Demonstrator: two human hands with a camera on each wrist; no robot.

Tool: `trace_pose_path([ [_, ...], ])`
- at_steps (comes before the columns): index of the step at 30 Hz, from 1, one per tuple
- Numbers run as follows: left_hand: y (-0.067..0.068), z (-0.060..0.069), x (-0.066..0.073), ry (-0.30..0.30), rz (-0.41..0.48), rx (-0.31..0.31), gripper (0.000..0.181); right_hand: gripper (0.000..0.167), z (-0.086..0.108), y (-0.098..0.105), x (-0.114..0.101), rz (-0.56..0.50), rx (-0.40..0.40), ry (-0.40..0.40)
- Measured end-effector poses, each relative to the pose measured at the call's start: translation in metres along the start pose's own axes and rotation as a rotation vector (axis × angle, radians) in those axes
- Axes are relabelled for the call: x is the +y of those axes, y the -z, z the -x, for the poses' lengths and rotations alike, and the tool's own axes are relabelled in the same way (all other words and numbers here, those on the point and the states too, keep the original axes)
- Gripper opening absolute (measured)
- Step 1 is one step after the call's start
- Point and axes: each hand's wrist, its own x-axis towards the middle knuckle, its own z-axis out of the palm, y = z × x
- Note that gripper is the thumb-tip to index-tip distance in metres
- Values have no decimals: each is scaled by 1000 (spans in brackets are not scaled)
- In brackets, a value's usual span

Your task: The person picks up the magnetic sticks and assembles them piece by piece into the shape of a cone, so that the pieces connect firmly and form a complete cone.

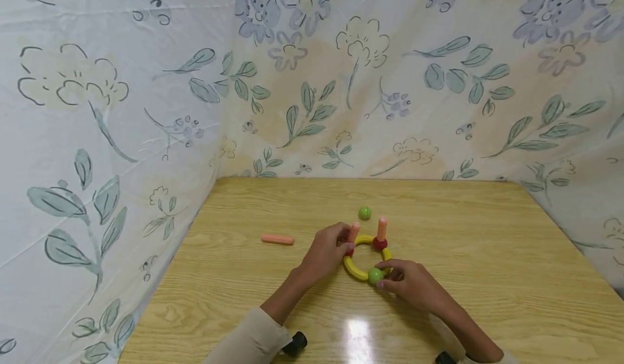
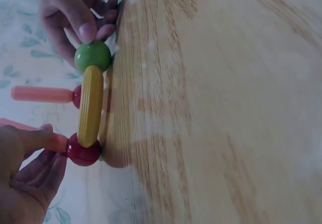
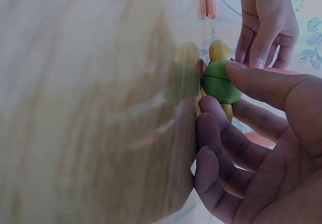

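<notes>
A ring of yellow curved sticks [image 1: 355, 269] lies on the table, joined by two red balls [image 1: 379, 243] and a green ball [image 1: 375, 275]. From each red ball a pink stick [image 1: 382, 229] stands upright. My left hand [image 1: 325, 253] pinches the left pink stick [image 1: 354, 232] low down, close to its red ball [image 2: 83, 151]. On the near side of the ring, my right hand [image 1: 411, 285] holds the green ball between thumb and fingers. Its remaining fingers [image 3: 209, 171] are bent beside the tabletop in the right wrist view.
Behind the ring sits a loose green ball [image 1: 364, 213]. A loose pink stick [image 1: 277, 239] lies to the left. The wooden table [image 1: 219, 288] meets a flower-printed cloth [image 1: 312, 93] at the back and sides.
</notes>
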Motion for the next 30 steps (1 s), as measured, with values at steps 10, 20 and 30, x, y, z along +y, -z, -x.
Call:
trace_pose_path([
  [10,-2,4,-1,96,-100,-10,36,31,0,6,-4,67,99,-25],
  [20,-5,9,-3,153,-102,-10,23,45,-30,34,7,115,197,-25],
  [30,-7,9,-3,154,-83,15,16,37,-54,31,10,77,128,36],
])
